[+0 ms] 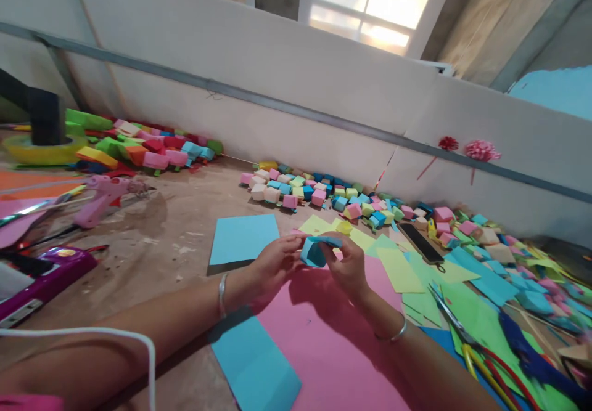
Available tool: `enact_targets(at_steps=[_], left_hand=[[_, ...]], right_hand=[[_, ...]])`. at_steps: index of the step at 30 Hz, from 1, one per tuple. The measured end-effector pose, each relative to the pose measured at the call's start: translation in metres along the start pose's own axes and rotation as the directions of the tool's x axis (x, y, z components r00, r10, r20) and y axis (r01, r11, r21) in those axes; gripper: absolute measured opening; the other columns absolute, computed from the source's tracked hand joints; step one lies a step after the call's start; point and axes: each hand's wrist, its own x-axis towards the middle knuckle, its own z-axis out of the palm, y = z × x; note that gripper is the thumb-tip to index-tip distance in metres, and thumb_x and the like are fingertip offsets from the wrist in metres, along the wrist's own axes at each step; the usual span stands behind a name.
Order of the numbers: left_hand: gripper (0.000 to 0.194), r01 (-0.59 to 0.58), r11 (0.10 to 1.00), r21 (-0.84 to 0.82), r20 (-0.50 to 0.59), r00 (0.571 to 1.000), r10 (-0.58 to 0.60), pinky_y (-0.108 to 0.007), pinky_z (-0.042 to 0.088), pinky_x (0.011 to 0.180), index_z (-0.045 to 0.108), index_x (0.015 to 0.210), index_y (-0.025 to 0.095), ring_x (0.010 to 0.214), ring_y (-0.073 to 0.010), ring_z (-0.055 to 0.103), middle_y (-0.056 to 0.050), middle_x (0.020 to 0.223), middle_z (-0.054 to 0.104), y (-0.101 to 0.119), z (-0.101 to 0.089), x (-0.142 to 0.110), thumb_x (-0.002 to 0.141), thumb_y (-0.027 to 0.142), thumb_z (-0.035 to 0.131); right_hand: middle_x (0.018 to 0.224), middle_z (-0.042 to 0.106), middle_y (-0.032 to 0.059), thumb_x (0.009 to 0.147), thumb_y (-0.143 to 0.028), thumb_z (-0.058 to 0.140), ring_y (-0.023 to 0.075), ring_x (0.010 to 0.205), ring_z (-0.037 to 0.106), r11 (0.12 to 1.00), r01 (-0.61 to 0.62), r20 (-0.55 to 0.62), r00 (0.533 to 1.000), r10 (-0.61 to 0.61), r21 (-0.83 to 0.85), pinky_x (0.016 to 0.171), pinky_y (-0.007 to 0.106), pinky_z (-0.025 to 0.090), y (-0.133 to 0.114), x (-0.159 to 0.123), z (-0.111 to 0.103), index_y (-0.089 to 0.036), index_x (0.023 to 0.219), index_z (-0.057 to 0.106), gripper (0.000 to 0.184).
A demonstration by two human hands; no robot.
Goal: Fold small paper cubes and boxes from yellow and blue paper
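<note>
A small piece of light blue paper (313, 252), folded into an open loop, is held up above a large pink sheet (319, 337). My right hand (348, 266) pinches its right side between thumb and fingers. At the loop's left edge, my left hand (280, 260) holds on with its fingertips, which are partly hidden behind the paper. Flat blue sheets lie beside my left arm, one behind (245, 237) and one in front (256, 362). Yellow paper pieces (400, 269) are spread to the right of my right hand.
Small folded paper cubes (319, 196) line the wall in several colours. Scissors (467, 337) and a black phone (420, 243) lie at the right. To the left are a pink glue gun (102, 198), a purple power strip (50, 278) and yellow tape (44, 150). A white cable (115, 333) crosses my left forearm.
</note>
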Motion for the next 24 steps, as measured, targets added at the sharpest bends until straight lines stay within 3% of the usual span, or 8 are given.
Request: enact_targets(at_steps=[4, 9, 13, 18, 24], left_hand=[[0.013, 0.104, 0.989, -0.106, 0.093, 0.991, -0.095, -0.031, 0.054, 0.079, 0.068, 0.089, 0.012, 0.074, -0.0153, 0.063, -0.007, 0.084, 0.068, -0.001, 0.005, -0.002, 0.081, 0.019, 0.062], [0.014, -0.010, 1.000, -0.027, 0.113, 0.993, 0.013, -0.027, 0.052, 0.073, 0.070, 0.086, 0.014, 0.072, -0.0137, 0.059, -0.005, 0.080, 0.066, -0.003, 0.006, -0.006, 0.078, 0.025, 0.068], [0.029, -0.028, 0.999, 0.041, 0.162, 0.987, 0.021, -0.027, 0.050, 0.070, 0.071, 0.097, 0.014, 0.074, -0.0145, 0.058, -0.007, 0.087, 0.067, -0.004, 0.004, -0.008, 0.080, 0.037, 0.070], [0.024, -0.040, 0.996, 0.079, 0.210, 0.977, 0.023, -0.025, 0.045, 0.064, 0.071, 0.084, 0.012, 0.066, -0.0133, 0.054, -0.005, 0.073, 0.063, -0.004, 0.001, -0.006, 0.077, 0.035, 0.073], [0.030, -0.066, 0.996, 0.066, 0.225, 0.973, 0.049, -0.026, 0.044, 0.067, 0.071, 0.092, 0.011, 0.068, -0.0123, 0.054, -0.005, 0.078, 0.064, -0.007, 0.000, -0.004, 0.078, 0.037, 0.072]], right_hand=[[0.097, 0.071, 0.0042, 0.086, -0.019, 0.059, 0.0191, 0.094, 0.064, 0.996, 0.083, 0.045, 0.996, -0.083, -0.015, 0.087, 0.036, 0.051, -0.003, -0.001, -0.001, -0.026, 0.098, 0.071, 0.018], [0.096, 0.068, 0.0045, 0.077, -0.017, 0.065, 0.0202, 0.092, 0.062, 0.997, 0.053, 0.084, 0.995, -0.048, -0.060, 0.082, 0.035, 0.052, -0.009, -0.001, -0.002, -0.028, 0.098, 0.074, 0.025], [0.090, 0.068, 0.0040, 0.076, -0.015, 0.062, 0.0201, 0.088, 0.063, 0.998, 0.036, 0.064, 0.997, -0.033, -0.043, 0.078, 0.035, 0.053, -0.013, -0.003, -0.005, -0.029, 0.091, 0.076, 0.024], [0.081, 0.064, 0.0039, 0.080, -0.019, 0.062, 0.0182, 0.078, 0.062, 0.999, 0.023, 0.060, 0.998, -0.021, -0.031, 0.068, 0.032, 0.052, -0.014, -0.003, -0.007, -0.028, 0.090, 0.077, 0.020], [0.084, 0.061, 0.0043, 0.077, -0.016, 0.062, 0.0193, 0.083, 0.058, 0.991, 0.064, 0.076, 0.996, -0.055, -0.115, 0.073, 0.033, 0.050, -0.014, -0.002, -0.005, -0.029, 0.096, 0.077, 0.027]])
